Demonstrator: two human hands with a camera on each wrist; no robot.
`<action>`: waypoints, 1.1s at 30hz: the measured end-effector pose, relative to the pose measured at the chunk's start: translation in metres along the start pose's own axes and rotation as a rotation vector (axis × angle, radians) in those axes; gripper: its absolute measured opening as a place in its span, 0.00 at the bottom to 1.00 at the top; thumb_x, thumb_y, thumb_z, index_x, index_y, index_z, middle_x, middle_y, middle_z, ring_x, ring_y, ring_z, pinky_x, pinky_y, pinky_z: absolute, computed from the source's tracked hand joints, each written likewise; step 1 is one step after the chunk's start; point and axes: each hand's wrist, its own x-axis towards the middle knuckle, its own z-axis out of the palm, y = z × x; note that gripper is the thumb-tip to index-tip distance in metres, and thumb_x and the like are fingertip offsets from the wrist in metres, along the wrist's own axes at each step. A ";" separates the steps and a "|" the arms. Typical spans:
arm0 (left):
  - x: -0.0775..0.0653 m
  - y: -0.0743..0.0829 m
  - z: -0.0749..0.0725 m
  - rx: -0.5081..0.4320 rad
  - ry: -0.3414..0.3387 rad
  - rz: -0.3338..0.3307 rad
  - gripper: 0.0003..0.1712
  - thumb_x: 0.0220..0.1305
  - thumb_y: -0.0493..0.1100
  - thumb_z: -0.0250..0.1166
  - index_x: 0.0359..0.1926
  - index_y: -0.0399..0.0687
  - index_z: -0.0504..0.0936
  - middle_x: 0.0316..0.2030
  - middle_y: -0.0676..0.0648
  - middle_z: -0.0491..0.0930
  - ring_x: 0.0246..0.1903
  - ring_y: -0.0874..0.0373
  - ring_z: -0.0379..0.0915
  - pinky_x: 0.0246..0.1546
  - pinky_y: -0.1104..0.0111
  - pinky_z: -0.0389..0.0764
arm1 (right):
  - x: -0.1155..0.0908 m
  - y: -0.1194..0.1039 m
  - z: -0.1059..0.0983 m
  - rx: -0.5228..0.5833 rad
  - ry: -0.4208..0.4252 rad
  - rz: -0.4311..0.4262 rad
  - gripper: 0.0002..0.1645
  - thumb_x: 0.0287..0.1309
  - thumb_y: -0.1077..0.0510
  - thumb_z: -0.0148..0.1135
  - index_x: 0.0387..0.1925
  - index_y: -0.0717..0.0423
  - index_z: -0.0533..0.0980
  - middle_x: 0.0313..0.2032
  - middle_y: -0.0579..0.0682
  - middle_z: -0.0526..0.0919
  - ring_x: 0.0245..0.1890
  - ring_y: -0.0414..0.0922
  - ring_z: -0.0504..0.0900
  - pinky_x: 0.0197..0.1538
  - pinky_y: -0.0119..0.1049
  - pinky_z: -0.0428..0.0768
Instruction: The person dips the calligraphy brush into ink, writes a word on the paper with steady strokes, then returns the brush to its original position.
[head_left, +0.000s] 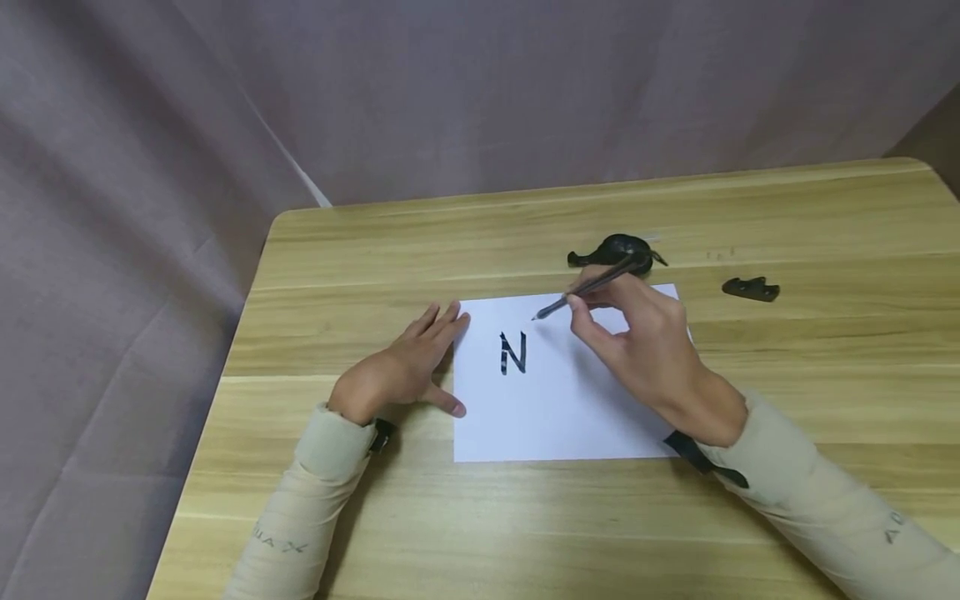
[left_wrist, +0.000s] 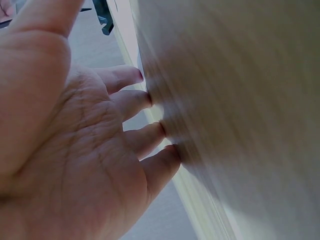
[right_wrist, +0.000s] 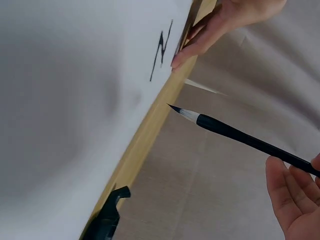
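Observation:
A sheet of white paper [head_left: 495, 429] lies on the wooden table, with a black letter N [head_left: 522, 353] painted on its left half. My right hand [head_left: 656, 342] pinches a dark writing brush [right_wrist: 235, 134] by its handle. The brush's pale bristles end in a black tip, held above the paper just to the upper right of the N. My left hand [head_left: 405, 367] rests at the paper's left edge, fingers spread and fingertips on the sheet's border. In the left wrist view its palm [left_wrist: 85, 145] shows, with nothing held in it.
Behind the paper sits a glossy black rounded object [head_left: 618, 248], partly hidden by the right hand. A small dark brush rest [head_left: 752, 289] with bumps lies to its right. Grey curtains [head_left: 480, 100] hang behind the table [head_left: 360, 267] and along its left side.

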 end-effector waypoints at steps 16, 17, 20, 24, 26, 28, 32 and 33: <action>-0.003 -0.005 0.003 -0.009 0.025 0.007 0.78 0.49 0.62 0.83 0.87 0.54 0.39 0.85 0.52 0.27 0.83 0.48 0.17 0.81 0.46 0.45 | -0.017 0.006 0.006 -0.048 -0.033 -0.005 0.09 0.64 0.66 0.66 0.44 0.66 0.78 0.39 0.57 0.88 0.36 0.50 0.91 0.45 0.36 0.88; -0.003 -0.005 0.003 -0.012 0.026 0.006 0.78 0.49 0.62 0.83 0.87 0.54 0.39 0.85 0.52 0.27 0.83 0.48 0.17 0.81 0.46 0.45 | -0.018 0.006 0.006 -0.048 -0.042 0.004 0.10 0.61 0.68 0.67 0.44 0.66 0.78 0.39 0.57 0.88 0.37 0.50 0.91 0.46 0.35 0.88; -0.003 -0.005 0.003 -0.013 0.029 0.008 0.78 0.49 0.62 0.83 0.87 0.54 0.39 0.85 0.52 0.27 0.83 0.48 0.18 0.81 0.46 0.45 | -0.019 0.006 0.006 -0.042 -0.056 0.025 0.10 0.63 0.66 0.66 0.45 0.66 0.78 0.39 0.57 0.89 0.37 0.51 0.92 0.48 0.32 0.87; -0.003 -0.005 0.003 -0.010 0.034 0.013 0.78 0.49 0.61 0.83 0.87 0.53 0.40 0.85 0.52 0.27 0.83 0.48 0.18 0.81 0.46 0.45 | -0.020 0.006 0.005 -0.034 -0.069 0.033 0.10 0.64 0.65 0.66 0.45 0.66 0.79 0.40 0.57 0.89 0.38 0.52 0.92 0.49 0.30 0.86; -0.002 -0.006 0.003 -0.009 0.034 0.014 0.78 0.49 0.61 0.83 0.87 0.53 0.40 0.85 0.52 0.27 0.83 0.48 0.18 0.81 0.46 0.45 | -0.021 0.006 0.005 -0.029 -0.077 0.034 0.10 0.63 0.65 0.66 0.45 0.66 0.79 0.40 0.57 0.89 0.38 0.51 0.92 0.50 0.29 0.86; -0.002 -0.006 0.003 -0.008 0.032 0.013 0.78 0.49 0.62 0.83 0.87 0.53 0.39 0.85 0.52 0.27 0.83 0.48 0.18 0.81 0.46 0.45 | -0.022 0.006 0.005 -0.028 -0.082 0.033 0.10 0.63 0.66 0.66 0.45 0.66 0.79 0.40 0.56 0.89 0.37 0.51 0.92 0.49 0.29 0.86; -0.002 -0.006 0.003 -0.008 0.028 0.011 0.78 0.49 0.62 0.83 0.87 0.53 0.39 0.85 0.52 0.27 0.83 0.48 0.18 0.81 0.46 0.44 | -0.024 0.006 0.005 -0.020 -0.091 0.038 0.11 0.60 0.69 0.67 0.45 0.65 0.80 0.40 0.55 0.89 0.36 0.50 0.91 0.48 0.33 0.87; -0.002 -0.006 0.003 -0.008 0.027 0.010 0.78 0.49 0.62 0.83 0.87 0.53 0.39 0.85 0.52 0.27 0.83 0.48 0.18 0.81 0.46 0.44 | -0.024 0.005 0.005 -0.017 -0.090 0.040 0.11 0.59 0.70 0.68 0.45 0.64 0.80 0.39 0.55 0.89 0.36 0.50 0.91 0.47 0.34 0.87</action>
